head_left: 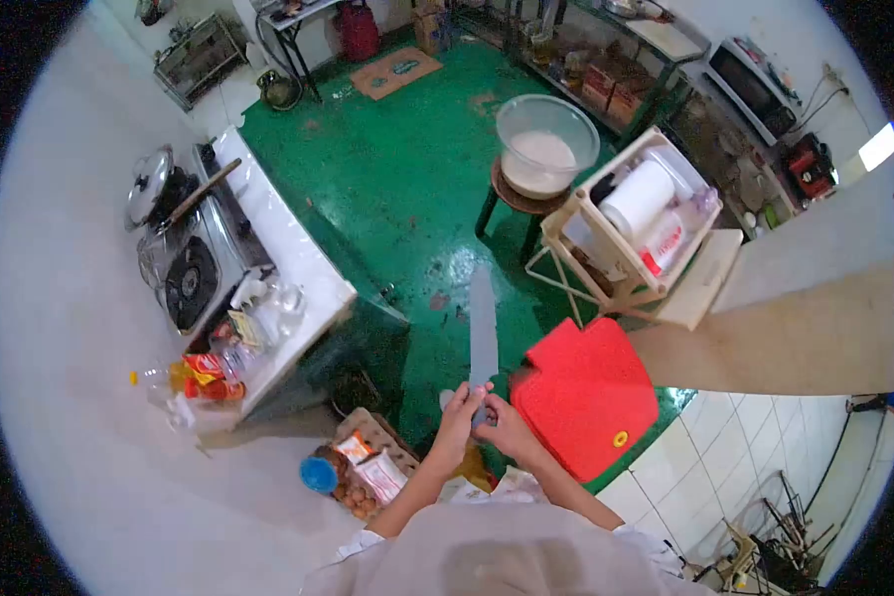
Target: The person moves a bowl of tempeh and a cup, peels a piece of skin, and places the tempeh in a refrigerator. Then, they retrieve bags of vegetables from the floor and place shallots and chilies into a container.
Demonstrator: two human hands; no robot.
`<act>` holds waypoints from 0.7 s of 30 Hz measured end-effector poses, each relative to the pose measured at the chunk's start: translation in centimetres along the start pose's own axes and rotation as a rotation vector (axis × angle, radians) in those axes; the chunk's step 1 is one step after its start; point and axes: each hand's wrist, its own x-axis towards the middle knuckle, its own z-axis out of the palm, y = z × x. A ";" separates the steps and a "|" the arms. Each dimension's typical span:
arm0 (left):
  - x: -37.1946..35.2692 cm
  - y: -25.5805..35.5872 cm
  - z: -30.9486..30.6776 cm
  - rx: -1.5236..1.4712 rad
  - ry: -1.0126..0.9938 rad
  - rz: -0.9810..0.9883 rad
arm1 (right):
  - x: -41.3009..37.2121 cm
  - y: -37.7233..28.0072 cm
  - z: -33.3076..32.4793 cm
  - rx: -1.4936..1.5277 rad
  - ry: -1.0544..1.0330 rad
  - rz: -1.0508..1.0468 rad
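Observation:
A long knife [483, 333] with a broad pale-grey blade points away from me, above the green floor. My left hand [455, 422] is closed around its lower end, the thumb lying near the base of the blade. My right hand [508, 429] is closed at the dark handle from the other side, fingertips beside my left hand. Both palms hide part of the handle. Close to my right hand lies a red mat [596, 397] with a small yellow ring [621, 438] on it.
At left, a white counter [313, 283] carries a gas stove [191, 285], pots and bottles. A large bowl [546, 144] of whitish contents stands on a stool [526, 196]. Beside it is a wooden rack [606, 243]. Egg trays [399, 449] sit low at left.

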 end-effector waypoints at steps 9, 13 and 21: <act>0.7 6.5 -5.9 0.087 0.034 -0.020 | 7.4 -6.1 5.7 0.423 -0.080 0.216; 0.9 9.1 -6.4 0.067 0.051 0.123 | 10.8 -5.6 5.5 0.489 -0.051 0.123; 7.6 13.8 -8.3 0.031 0.211 0.174 | 19.3 -7.8 -2.0 0.530 0.315 0.158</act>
